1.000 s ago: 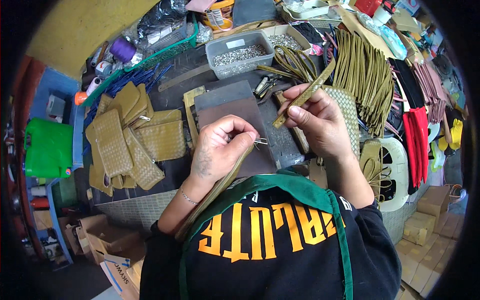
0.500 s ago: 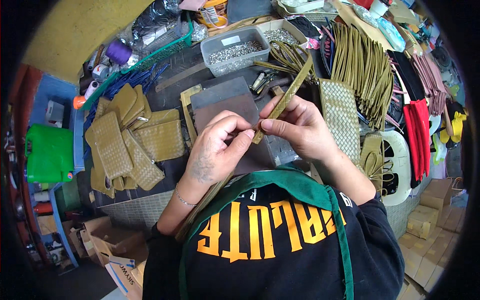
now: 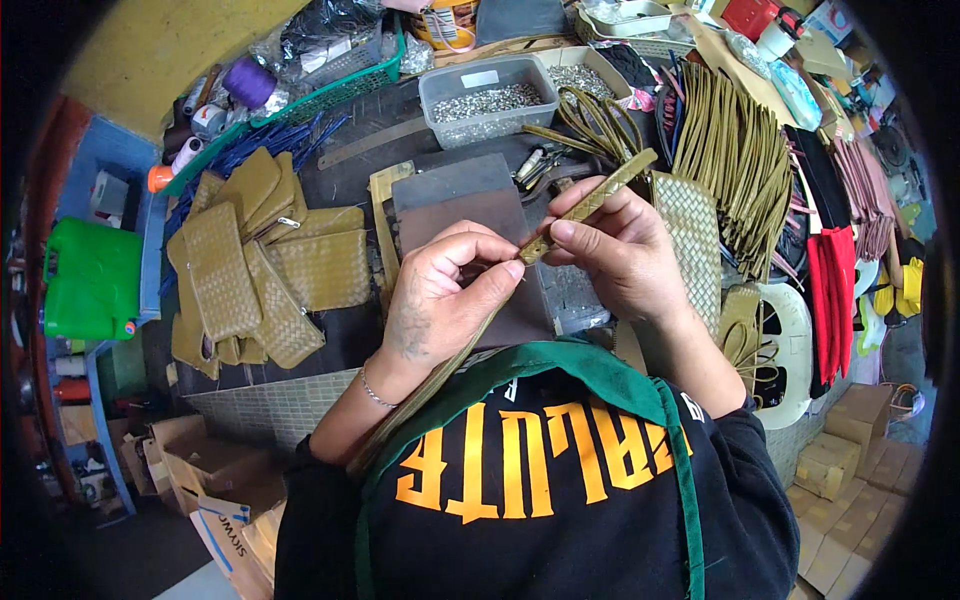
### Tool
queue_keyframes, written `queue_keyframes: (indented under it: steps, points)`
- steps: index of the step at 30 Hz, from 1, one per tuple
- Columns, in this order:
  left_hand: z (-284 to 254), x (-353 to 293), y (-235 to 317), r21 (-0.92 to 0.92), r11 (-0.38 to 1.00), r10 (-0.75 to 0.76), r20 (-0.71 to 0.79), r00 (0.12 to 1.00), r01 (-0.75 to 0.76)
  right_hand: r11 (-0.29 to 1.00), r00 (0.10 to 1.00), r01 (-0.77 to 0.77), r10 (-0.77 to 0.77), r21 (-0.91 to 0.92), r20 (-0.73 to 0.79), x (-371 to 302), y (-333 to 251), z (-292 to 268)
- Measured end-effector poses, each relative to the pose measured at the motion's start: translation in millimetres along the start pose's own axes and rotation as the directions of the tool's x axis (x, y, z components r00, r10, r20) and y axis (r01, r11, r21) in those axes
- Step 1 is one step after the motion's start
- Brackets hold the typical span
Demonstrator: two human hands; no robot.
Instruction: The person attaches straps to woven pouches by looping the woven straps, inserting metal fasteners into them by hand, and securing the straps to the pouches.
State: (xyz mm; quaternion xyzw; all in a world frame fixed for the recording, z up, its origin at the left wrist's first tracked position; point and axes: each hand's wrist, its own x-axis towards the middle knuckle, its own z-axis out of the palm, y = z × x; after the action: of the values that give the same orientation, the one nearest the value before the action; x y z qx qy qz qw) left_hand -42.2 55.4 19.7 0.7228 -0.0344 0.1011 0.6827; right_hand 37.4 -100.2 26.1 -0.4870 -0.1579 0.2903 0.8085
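An olive-green strap [image 3: 612,184] slants between my two hands above the work table. My left hand [image 3: 432,290] pinches its lower end between thumb and forefinger. Higher up, my right hand [image 3: 630,245] grips the same strap, its thumb pressed against the band and the free end sticking out past the fingers. Another olive length [image 3: 425,387] hangs below my left wrist toward my lap; whether it is the same strap I cannot tell. Under my hands lies a dark flat block [image 3: 450,195].
Olive woven pouches [image 3: 222,285] are piled at left. Behind stands a clear tub [image 3: 487,108] of small metal pieces beside pliers-like tools [image 3: 535,163]. A thick bundle of olive straps [image 3: 730,160] and a woven panel [image 3: 685,235] lie at right, near a white chair [image 3: 795,350].
The strap has tilted flatter, its free end swinging down and to the right. My right hand has shifted slightly right; my left still pinches the lower end. The view has turned a little.
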Motion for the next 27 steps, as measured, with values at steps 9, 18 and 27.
queue_keyframes:
  steps: [9,18,27]
  points:
    - [3.0,-0.4,2.6,-0.025,0.999,-0.026,-0.011,1.000,0.026,0.991,0.994,0.107,-0.106,-0.078,0.013,-1.9,7.8,-0.9]
    - [-3.4,-0.2,-0.1,0.192,0.975,0.115,-0.001,0.993,-0.113,0.987,0.989,0.128,-0.120,-0.095,0.086,-1.8,8.1,5.4]
    - [-21.3,-20.2,4.5,-0.155,0.985,0.015,-0.336,0.942,-0.071,0.955,0.932,0.220,-0.266,-0.198,-0.247,180.9,-48.8,-97.5]
